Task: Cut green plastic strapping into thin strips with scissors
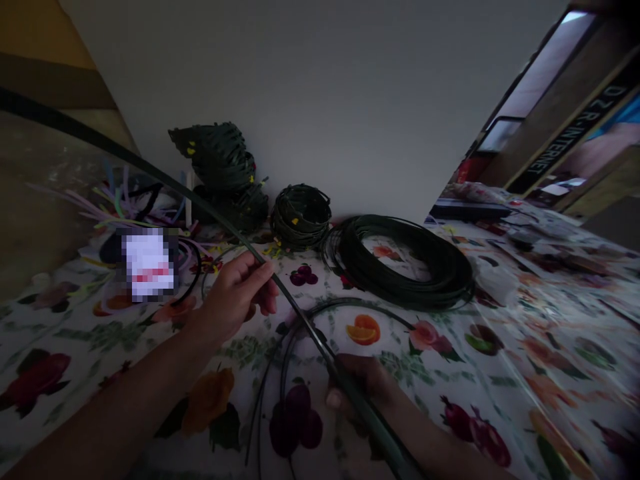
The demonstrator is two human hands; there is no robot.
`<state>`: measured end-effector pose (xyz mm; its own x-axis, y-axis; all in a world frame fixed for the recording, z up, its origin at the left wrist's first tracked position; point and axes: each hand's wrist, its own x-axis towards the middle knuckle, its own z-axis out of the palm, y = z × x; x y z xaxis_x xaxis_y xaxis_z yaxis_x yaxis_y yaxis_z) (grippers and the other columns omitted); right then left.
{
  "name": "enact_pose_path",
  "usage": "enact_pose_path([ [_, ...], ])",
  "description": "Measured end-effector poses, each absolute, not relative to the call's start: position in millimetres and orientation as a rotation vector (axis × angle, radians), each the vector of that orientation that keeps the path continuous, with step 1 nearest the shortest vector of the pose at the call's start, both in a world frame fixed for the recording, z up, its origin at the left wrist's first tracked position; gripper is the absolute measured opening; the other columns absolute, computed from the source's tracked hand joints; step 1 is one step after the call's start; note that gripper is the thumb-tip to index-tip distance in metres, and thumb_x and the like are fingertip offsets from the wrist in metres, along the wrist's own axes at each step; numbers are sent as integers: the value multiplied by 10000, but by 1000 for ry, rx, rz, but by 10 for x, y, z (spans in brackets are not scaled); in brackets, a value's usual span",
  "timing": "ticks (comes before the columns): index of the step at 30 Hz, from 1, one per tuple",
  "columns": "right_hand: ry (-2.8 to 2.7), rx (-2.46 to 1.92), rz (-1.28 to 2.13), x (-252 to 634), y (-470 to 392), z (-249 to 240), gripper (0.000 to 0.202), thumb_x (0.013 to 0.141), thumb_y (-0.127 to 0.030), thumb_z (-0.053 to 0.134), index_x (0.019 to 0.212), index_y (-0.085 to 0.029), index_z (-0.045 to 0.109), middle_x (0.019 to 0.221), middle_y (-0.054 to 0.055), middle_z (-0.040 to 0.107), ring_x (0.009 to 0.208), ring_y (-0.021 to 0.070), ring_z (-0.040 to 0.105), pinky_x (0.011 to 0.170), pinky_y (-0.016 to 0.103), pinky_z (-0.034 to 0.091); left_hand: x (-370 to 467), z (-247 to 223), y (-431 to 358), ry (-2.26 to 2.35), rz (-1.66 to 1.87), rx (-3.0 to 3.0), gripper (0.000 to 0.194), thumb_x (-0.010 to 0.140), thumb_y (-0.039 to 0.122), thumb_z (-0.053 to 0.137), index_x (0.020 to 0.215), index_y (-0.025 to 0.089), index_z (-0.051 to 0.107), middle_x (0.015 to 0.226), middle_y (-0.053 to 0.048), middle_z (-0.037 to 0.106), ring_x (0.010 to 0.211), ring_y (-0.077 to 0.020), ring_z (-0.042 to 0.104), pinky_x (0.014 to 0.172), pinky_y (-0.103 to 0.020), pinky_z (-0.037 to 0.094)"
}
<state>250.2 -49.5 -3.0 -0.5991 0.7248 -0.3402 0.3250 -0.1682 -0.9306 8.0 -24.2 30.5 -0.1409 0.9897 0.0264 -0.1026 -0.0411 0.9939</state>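
A long dark green strip [150, 167] runs diagonally from the upper left down toward the lower right. My left hand [245, 290] pinches it near the middle with thumb and fingers. My right hand [363, 393] is closed around a dark, long object at the strip's lower end; whether this is a tool or part of the strip is hard to tell. Thin dark strands [261, 393] curve over the tablecloth between the hands. Behind them lies a large coil of dark strip [400, 287]. A small round woven basket [301, 217] stands left of the coil.
More dark woven pieces [220, 160] are stacked at the back left, beside a bundle of pale coloured strips [120, 203]. A blurred white packet [149, 263] lies in front. Clear plastic and a dark flat object [470, 211] are at the right on the flowered tablecloth [320, 460].
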Motion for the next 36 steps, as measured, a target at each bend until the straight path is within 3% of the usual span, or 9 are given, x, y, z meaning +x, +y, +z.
enact_pose_path([
  [10,-1756,-1153,1856,2491,-518,-77,414,731,-500,753,660,-173,510,592,-35,460,562,100,411,496,215,344,68,313,-248,1213,1391,1081,253,843,383,660,768,189,516,552,30,616,393,-96,544,362,-181,368],
  [18,-1749,-1066,1913,2482,-533,-103,437,784,-544,704,696,-172,491,532,-61,428,486,70,371,442,188,281,69,338,-245,1231,1365,1065,264,843,400,657,766,196,508,549,32,612,388,-101,541,326,-164,295],
  [26,-1804,-1153,1855,2512,-499,-56,428,727,-514,754,682,-171,502,599,-40,462,558,91,417,477,196,342,170,349,-286,1189,1352,1092,244,842,354,659,751,176,520,564,36,616,407,-100,577,378,-185,420],
  [36,-1826,-1177,1801,2500,-506,-50,451,718,-545,751,663,-174,501,588,-39,431,573,103,407,505,211,376,174,337,-280,1185,1344,1094,260,833,370,675,755,174,525,566,32,618,402,-102,578,379,-186,417],
])
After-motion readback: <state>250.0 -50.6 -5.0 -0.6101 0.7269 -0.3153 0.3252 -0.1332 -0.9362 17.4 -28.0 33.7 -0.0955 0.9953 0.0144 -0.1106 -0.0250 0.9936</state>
